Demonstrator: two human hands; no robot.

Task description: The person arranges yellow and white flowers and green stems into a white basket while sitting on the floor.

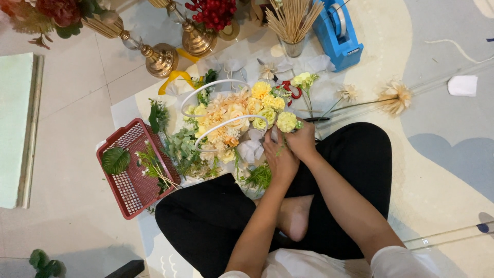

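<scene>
Head view, looking down at a cross-legged sitter on a pale patterned floor mat [442, 170]. Largest item: flower arrangement [234, 126] of yellow and peach blooms with two white hoop handles, resting on the mat just ahead of the knees. Left of it, touching its greenery, red mesh tray [128, 175] with a round green leaf and loose sprigs. Farther up the mat, well apart: blue tape dispenser [337, 33], glass of wooden skewers [293, 23], brass candle stands [180, 46]. Right of the arrangement, long-stemmed dried flower [395, 97] lying flat. Both hands together at the near right edge of the arrangement: left hand [279, 159] closed around a thin green stem, right hand [302, 140] pinched shut on the same yellow bloom [286, 122] just below its head; exact finger contact partly hidden. Red-handled scissors [292, 90] half buried among the blooms beyond. Probable risks: stem bent or snapped by too firm a pinch; neighbouring blooms knocked askew by a forced insertion; a wrist caught on the hoop handle, tipping the arrangement.
</scene>
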